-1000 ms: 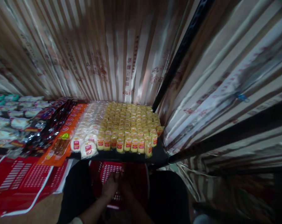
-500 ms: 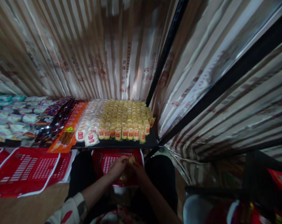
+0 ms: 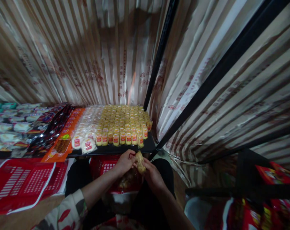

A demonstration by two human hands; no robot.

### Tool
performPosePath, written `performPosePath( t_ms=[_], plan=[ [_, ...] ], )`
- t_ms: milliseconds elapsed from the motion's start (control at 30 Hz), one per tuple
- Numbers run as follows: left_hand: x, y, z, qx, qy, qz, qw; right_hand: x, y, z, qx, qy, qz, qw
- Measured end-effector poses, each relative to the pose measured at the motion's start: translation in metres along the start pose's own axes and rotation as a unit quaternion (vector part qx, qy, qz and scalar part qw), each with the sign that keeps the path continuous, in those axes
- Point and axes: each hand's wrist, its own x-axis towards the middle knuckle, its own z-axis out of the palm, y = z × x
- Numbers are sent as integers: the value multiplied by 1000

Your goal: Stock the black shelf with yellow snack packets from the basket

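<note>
Snack packet [image 3: 140,163], yellow under clear film, was up between the person's two hands, just in front of the black shelf [image 3: 150,142] and near its right end. Its long axis ran roughly toward the shelf, the far end leaning a little left. The right hand [image 3: 154,176] was the closer of the two, grasping the packet along its right side. The left hand [image 3: 126,162] came in from the other flank with its fingers curled; I couldn't tell whether those fingertips pinched the film or only brushed it.

Straight beyond, on the shelf's right end, stood a tight block of yellow snack packets [image 3: 123,125], red labels facing us along the front row. White round packets [image 3: 88,145] came next along the shelf to the left, then orange flat packets [image 3: 61,142] jutting over its front edge, then glossy dark packets [image 3: 52,129] and a spread of pale packets [image 3: 12,124].

Below the shelf's front edge, between the person's knees, sat a red basket [image 3: 98,166] with a few wrapped things in it, too dim to make out. A second red basket [image 3: 20,187] stood below the shelf's left part.

The room was gloomy. A striped curtain [image 3: 92,48] hung behind the shelf, and a black post [image 3: 156,60] rose at its right end. Red packets [image 3: 276,174] were heaped well off to its right.
</note>
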Motion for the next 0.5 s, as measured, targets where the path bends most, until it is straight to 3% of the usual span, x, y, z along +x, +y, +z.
performPosePath(
  t_ms=[167,267,400,500],
  plan=[
    [18,27,8,13,-33,3,999,9,-16,-5,91,8,23,996],
    [25,43,12,13,-53,-9,998,12,-24,-4,106,26,2,994],
    [32,61,15,57,-70,9,996,15,-27,2,29,44,-90,995],
    [39,67,17,128,-50,28,990,25,-22,3,-81,79,-164,980]
  ],
)
